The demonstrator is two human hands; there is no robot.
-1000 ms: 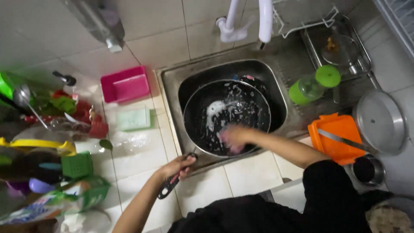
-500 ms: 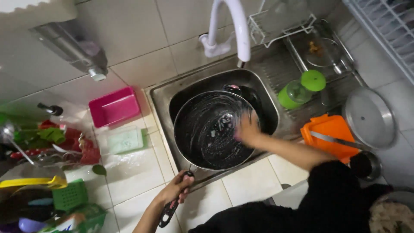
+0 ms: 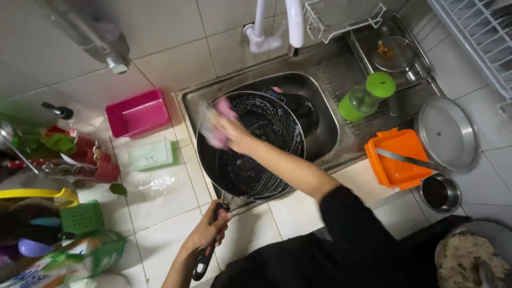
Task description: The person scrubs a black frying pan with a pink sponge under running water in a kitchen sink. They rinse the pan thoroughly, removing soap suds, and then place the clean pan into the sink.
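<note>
As left hand [image 3: 209, 230] grips handle [image 3: 205, 250], right hand [image 3: 230, 132] rubs pink sponge [image 3: 220, 124] w/ suds on round blk pan [image 3: 250, 146].

sleeve [image 3: 346, 218]: black, pushed above elbow | forearms: bare | hands: ungloved

At your lower left, at the counter's edge, lies a soft plastic package [image 3: 64, 261], green and white with blue and red print, crumpled and tilted (its far end runs out of view). It sits just below a small green basket [image 3: 81, 217]. You have no signs or screens here.
</note>
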